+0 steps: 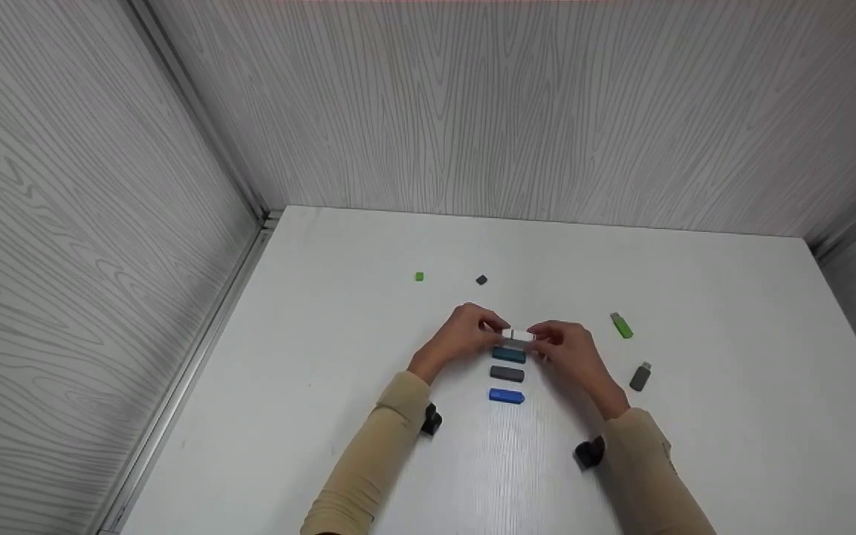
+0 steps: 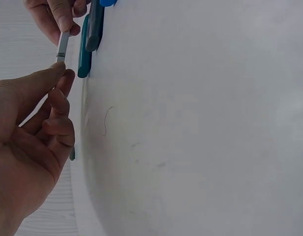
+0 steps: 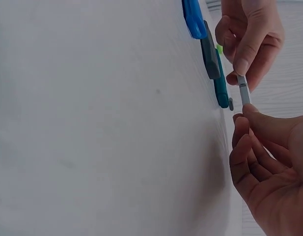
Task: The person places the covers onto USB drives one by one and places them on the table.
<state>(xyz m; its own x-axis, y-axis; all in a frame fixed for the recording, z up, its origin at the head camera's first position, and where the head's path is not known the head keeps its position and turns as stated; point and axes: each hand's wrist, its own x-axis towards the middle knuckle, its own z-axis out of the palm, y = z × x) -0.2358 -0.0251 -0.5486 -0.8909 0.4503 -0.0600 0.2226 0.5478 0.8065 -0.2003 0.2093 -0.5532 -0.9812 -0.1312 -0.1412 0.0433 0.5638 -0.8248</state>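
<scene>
Both hands pinch a white USB stick (image 1: pixel 521 336) between them, one at each end. My left hand (image 1: pixel 465 331) grips its left end, where a dark seam marks the joint between cap and body. At the other end the thumb and fingertips of my right hand (image 1: pixel 569 348) hold the body. In the left wrist view the white stick (image 2: pixel 63 46) shows edge-on between the fingertips, held above the table. Just nearer than the hands lie a teal USB stick (image 1: pixel 509 356), a grey USB stick (image 1: pixel 507 374) and a blue USB stick (image 1: pixel 507 396), in a row.
To the right lie a green USB stick (image 1: pixel 623 327) and a dark grey USB stick (image 1: pixel 640 377), both with bare metal plugs. A small green cap (image 1: pixel 419 276) and a dark cap (image 1: pixel 481 280) lie beyond the hands. Wood-grain panels (image 1: pixel 428 111) border the white table (image 1: pixel 287 319).
</scene>
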